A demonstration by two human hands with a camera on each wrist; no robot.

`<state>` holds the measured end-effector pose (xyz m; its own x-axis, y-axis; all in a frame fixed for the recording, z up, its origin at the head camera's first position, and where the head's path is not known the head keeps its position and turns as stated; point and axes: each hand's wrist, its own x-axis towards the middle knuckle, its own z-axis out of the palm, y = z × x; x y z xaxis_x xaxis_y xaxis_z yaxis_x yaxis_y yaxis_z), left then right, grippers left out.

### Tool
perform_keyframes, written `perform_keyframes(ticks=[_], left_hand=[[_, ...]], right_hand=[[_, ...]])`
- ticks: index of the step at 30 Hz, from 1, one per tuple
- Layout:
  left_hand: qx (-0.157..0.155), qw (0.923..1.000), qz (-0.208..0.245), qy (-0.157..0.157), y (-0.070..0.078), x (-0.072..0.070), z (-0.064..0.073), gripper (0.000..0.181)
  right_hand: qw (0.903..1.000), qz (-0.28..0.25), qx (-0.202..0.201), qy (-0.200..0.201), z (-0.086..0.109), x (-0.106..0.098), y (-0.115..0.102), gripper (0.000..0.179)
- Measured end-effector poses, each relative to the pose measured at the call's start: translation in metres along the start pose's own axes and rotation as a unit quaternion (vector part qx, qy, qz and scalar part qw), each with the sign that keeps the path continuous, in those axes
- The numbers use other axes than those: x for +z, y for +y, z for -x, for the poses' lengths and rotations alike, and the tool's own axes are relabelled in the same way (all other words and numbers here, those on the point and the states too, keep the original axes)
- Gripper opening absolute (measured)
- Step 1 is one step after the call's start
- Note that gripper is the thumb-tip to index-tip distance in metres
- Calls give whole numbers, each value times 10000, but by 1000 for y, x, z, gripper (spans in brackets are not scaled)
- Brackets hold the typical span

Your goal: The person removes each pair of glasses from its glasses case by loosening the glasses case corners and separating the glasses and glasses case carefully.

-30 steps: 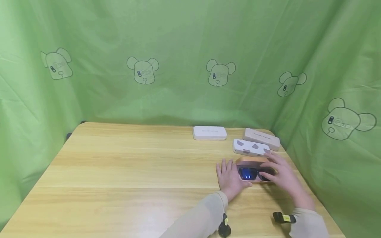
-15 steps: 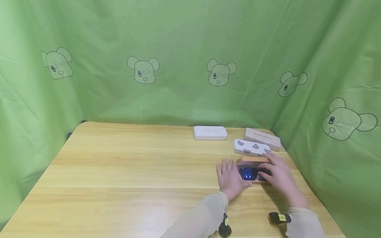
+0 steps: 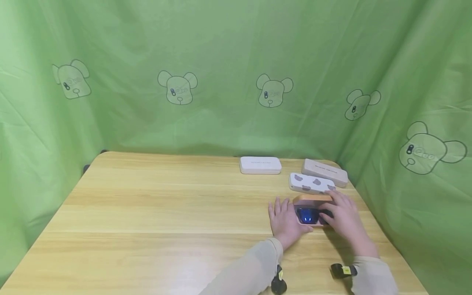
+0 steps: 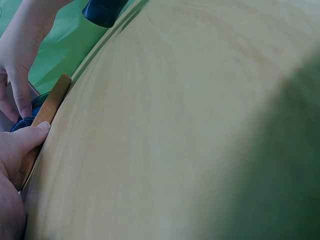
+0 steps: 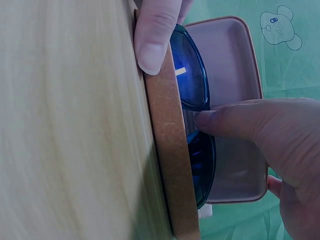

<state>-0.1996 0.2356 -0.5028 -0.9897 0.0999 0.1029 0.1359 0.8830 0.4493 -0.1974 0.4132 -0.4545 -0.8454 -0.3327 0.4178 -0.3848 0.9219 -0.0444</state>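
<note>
We see an open tan glasses case (image 3: 312, 200) just in front of the bear-print case (image 3: 310, 183), with blue sunglasses (image 5: 192, 90) lying inside. The left hand (image 3: 284, 222) rests spread beside it, thumb on its front wall; the right hand (image 3: 343, 217) presses a straight finger on the sunglasses

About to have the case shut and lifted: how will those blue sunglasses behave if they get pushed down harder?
The sunglasses look rigid, with glossy lenses, so likely slippery under the right hand. They sit proud of the open case, so may resist seating. Probably light and scratch-prone.
</note>
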Motion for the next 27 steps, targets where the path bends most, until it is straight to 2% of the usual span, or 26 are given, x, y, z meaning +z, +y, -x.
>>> perform_keyframes(ticks=[13,27], left_hand=[[57,9999,52,155,0,4,0,105],[29,10000,19,8,0,1,0,105]], right_hand=[[10000,26,-62,47,1,1,1,18],[9995,-127,-246,140,1,-1,4,17]])
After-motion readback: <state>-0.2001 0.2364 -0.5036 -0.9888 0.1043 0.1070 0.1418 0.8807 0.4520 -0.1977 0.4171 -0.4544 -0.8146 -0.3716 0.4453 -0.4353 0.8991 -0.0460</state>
